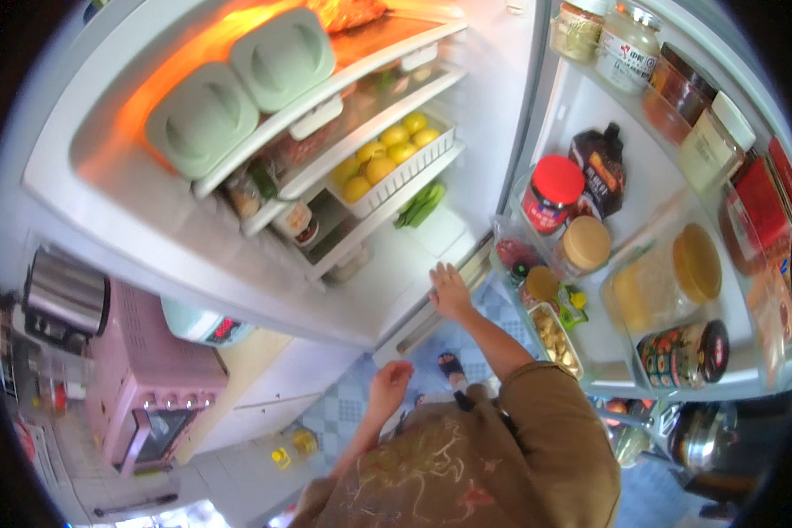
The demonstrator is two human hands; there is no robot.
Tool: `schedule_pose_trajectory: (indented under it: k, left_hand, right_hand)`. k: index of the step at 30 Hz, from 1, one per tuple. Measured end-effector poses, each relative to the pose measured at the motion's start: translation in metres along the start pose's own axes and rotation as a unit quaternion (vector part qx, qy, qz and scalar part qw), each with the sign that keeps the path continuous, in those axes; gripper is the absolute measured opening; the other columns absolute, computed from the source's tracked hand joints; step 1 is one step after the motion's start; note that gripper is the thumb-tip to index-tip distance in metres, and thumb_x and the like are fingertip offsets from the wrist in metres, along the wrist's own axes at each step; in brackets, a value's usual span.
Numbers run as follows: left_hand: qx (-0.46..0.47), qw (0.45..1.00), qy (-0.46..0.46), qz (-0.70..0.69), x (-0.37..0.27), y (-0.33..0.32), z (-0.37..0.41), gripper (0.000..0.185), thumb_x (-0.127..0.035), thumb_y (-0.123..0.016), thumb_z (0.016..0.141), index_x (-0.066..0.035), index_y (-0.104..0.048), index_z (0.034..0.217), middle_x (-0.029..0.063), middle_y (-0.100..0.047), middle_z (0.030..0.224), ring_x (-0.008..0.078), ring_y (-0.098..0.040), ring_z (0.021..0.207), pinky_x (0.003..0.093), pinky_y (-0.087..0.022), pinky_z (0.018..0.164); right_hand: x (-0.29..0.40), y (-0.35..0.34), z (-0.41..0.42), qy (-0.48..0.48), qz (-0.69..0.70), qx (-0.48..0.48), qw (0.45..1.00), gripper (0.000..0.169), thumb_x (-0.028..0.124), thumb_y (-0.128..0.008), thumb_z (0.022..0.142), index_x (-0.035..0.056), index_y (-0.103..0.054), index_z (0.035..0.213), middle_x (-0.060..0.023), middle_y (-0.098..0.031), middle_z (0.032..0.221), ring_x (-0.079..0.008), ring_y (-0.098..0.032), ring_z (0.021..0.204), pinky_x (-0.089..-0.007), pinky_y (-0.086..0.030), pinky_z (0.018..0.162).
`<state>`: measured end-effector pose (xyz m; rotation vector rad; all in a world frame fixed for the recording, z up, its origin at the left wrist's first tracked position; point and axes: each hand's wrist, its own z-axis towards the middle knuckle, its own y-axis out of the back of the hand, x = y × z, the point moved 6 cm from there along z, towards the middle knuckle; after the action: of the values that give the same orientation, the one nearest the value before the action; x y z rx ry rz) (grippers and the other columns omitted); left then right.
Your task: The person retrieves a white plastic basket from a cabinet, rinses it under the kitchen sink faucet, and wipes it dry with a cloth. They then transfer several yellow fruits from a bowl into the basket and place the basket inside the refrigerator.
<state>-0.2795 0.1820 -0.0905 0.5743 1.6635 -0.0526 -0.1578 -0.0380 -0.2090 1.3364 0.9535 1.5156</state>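
Observation:
An opened refrigerator fills the upper view. My right hand (450, 290), fingers apart and nothing in it, is at the bottom front edge of the compartment. My left hand (390, 388) hangs before the fridge, loosely curled and holding nothing visible. Inside, green cucumbers (421, 204) lie on the compartment floor. Above them a white slotted basket (406, 177) of yellow round fruit (377, 169) stands on a shelf, beside a jar (298, 223). Two pale green lidded containers (282, 59) are on the top shelf.
The door stands open at right, its racks holding a red-lidded jar (553, 193), a black sauce pouch (599, 169), a gold-lidded container (660, 280) and other jars. A pink toaster oven (152, 376) is at left. Yellow-capped bottles (281, 457) stand on the floor. A foot in a dark sandal (450, 368) shows below.

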Motion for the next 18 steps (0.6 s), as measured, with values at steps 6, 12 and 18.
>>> schedule_pose_trajectory:
  k: [6, 12, 18]
  left_hand:
    - [-0.022, 0.999, 0.020, 0.017, 0.020, 0.014, -0.039, 0.013, -0.004, -0.057, 0.085, 0.002, -0.063, 0.096, 0.0107, -0.068, 0.087, 0.0147, -0.064, 0.083, 0.0271, -0.050, 0.075]
    - [-0.063, 0.997, 0.048, -0.004, 0.049, 0.037, -0.078, 0.015, -0.007, -0.060, 0.084, 0.001, -0.064, 0.096, 0.0096, -0.068, 0.084, 0.0125, -0.062, 0.079, 0.0271, -0.050, 0.073]
    - [-0.062, 0.997, 0.046, -0.005, 0.051, 0.040, -0.094, 0.018, -0.006, -0.060, 0.083, 0.003, -0.064, 0.098, 0.0105, -0.068, 0.085, 0.0143, -0.064, 0.080, 0.0274, -0.050, 0.074]
  right_hand:
    - [0.094, -0.021, -0.094, 0.237, 0.163, 0.136, 0.948, 0.034, 0.011, -0.061, 0.071, 0.0007, -0.058, 0.103, -0.0173, -0.052, 0.117, -0.0352, -0.049, 0.106, -0.0448, -0.041, 0.090]
    - [0.160, -0.004, -0.037, 0.149, 0.134, -0.015, 0.980, 0.044, 0.008, -0.054, 0.078, 0.0024, -0.050, 0.121, -0.0143, -0.049, 0.126, -0.0342, -0.047, 0.111, -0.0458, -0.042, 0.088]
    - [0.152, -0.044, 0.016, 0.140, -0.040, 0.154, 0.977, 0.048, 0.010, -0.049, 0.082, 0.0072, -0.046, 0.130, -0.0085, -0.035, 0.144, -0.0309, -0.035, 0.129, -0.0482, -0.037, 0.098]
